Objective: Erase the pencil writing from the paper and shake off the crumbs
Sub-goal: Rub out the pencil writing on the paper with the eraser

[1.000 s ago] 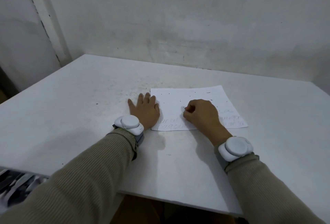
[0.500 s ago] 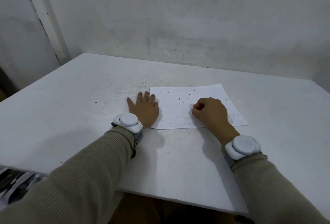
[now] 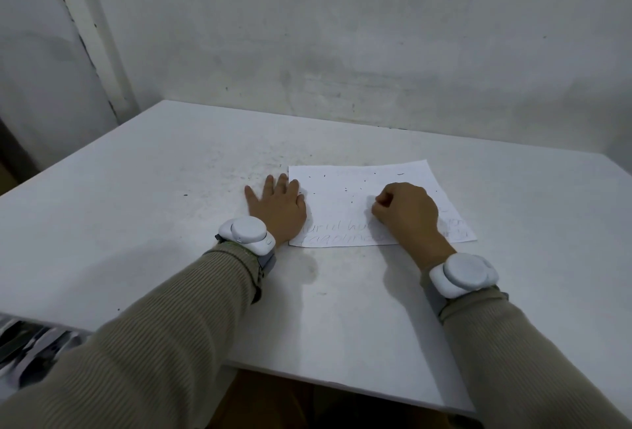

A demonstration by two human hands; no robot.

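You are rubbing out: the paper lies on the worktop, your left hand's grip spread flat on its left edge. Your right hand is curled mid-paper; I cannot tell what it pinches. Next, rub the writing by its near edge.

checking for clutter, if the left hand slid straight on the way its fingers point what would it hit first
Nothing on the table, it seems: the left hand lies flat, fingers pointing away beside the paper, with only dark specks ahead until the wall.

Bare room, perhaps: white table, stained wall
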